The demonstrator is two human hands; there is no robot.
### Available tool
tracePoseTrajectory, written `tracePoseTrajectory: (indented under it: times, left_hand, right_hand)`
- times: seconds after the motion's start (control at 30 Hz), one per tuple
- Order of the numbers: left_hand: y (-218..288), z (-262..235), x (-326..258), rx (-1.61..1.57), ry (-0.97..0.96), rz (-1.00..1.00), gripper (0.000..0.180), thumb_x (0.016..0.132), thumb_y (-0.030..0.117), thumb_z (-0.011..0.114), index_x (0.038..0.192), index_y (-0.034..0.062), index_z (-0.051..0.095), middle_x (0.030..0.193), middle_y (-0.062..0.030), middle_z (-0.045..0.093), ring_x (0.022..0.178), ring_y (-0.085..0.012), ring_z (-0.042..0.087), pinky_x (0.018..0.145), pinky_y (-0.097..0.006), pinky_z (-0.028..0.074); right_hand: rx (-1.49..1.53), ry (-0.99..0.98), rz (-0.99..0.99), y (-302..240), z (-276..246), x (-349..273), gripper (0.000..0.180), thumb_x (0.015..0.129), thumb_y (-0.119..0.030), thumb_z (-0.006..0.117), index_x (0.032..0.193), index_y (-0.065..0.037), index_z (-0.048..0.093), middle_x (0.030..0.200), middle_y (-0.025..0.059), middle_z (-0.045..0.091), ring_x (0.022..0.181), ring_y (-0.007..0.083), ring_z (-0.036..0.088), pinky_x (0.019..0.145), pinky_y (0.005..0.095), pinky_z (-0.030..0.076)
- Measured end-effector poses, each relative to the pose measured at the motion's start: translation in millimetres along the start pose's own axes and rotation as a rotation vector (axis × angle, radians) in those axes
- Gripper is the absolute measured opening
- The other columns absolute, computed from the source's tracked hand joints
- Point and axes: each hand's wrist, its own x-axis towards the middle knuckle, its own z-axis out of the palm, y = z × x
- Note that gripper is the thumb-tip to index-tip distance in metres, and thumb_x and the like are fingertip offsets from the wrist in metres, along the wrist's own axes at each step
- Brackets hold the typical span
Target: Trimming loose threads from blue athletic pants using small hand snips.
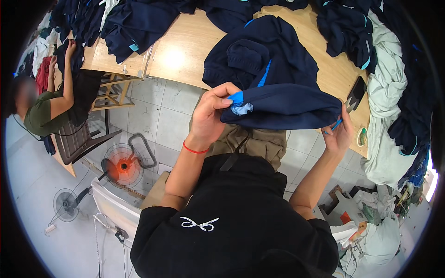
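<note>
A navy garment (282, 109) with bright blue insets is stretched between my two hands above my lap. My left hand (208, 113) pinches its left end at a bright blue patch, where some crumpled lighter blue fabric shows. My right hand (340, 134) grips the right end of the cloth. A slim blue object (337, 125) sits among the right fingers; its kind is too small to make out. The rest of the garment, with a gathered cuff (244, 55) and a blue stripe, lies heaped on the wooden table (178, 48) beyond.
Navy garments (139, 28) lie along the table's far side, pale green cloth (387, 60) at its right. A dark flat object (357, 90) rests near the right edge. Fans (123, 166) stand on the floor at left. Another person (48, 109) handles dark cloth at far left.
</note>
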Motion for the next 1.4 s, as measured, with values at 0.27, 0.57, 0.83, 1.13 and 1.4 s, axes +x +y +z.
tracePoseTrajectory:
  times: [0.27,0.57,0.83,1.13,1.4]
  left_hand:
    - [8.5,3.2,-0.9,0.028,-0.074,-0.021,0.049,0.070,0.017,0.055,0.111,-0.0085,0.069,0.104,-0.0113,0.072,0.099,-0.0167,0.063,0.094,-0.026,0.045]
    - [10.9,-2.1,-1.9,-0.440,-0.194,-0.007,0.075,0.075,0.020,0.057,0.146,-0.0063,0.053,0.137,-0.0157,0.066,0.129,-0.0246,0.061,0.118,-0.039,0.038]
    - [5.9,-17.0,14.3,-0.946,-0.110,0.156,0.099,0.080,0.027,0.071,0.165,-0.0035,0.031,0.169,-0.0182,0.041,0.160,-0.0296,0.032,0.135,-0.059,0.003]
    - [18.7,-29.0,6.7,-0.699,0.020,0.143,0.089,0.089,0.023,0.064,0.169,0.0101,0.030,0.164,-0.0157,0.048,0.153,-0.0300,0.043,0.131,-0.056,0.019]
    - [16.6,-20.8,2.7,0.490,0.272,0.349,0.086,0.082,-0.008,0.076,0.160,0.0072,0.044,0.144,-0.0054,0.059,0.134,-0.0241,0.056,0.116,-0.038,0.043]
  right_hand:
    - [0.006,0.042,-0.030,-9.7,19.9,0.5,0.024,0.115,-0.021,0.050,0.109,-0.008,0.069,0.091,0.0004,0.075,0.060,0.0068,0.057,0.042,0.0228,0.028]
    - [0.070,-0.013,0.041,-2.3,3.6,2.3,0.035,0.116,-0.026,0.043,0.121,-0.003,0.068,0.101,0.0085,0.078,0.046,0.0123,0.039,0.041,0.0263,0.027]
    - [0.414,-0.227,0.241,15.8,-26.2,22.6,0.024,0.115,-0.018,0.047,0.112,-0.004,0.067,0.102,0.0060,0.073,0.061,0.0080,0.049,0.040,0.0216,0.024]
    - [0.131,0.005,0.120,14.5,13.8,6.6,0.017,0.111,-0.019,0.058,0.108,-0.005,0.067,0.097,0.0034,0.072,0.060,0.0068,0.053,0.041,0.0202,0.025]
    - [-0.535,-0.185,0.247,78.7,77.5,-23.2,0.031,0.105,-0.005,0.066,0.136,-0.002,0.068,0.110,0.0019,0.072,0.078,0.0032,0.060,0.064,0.0209,0.046]
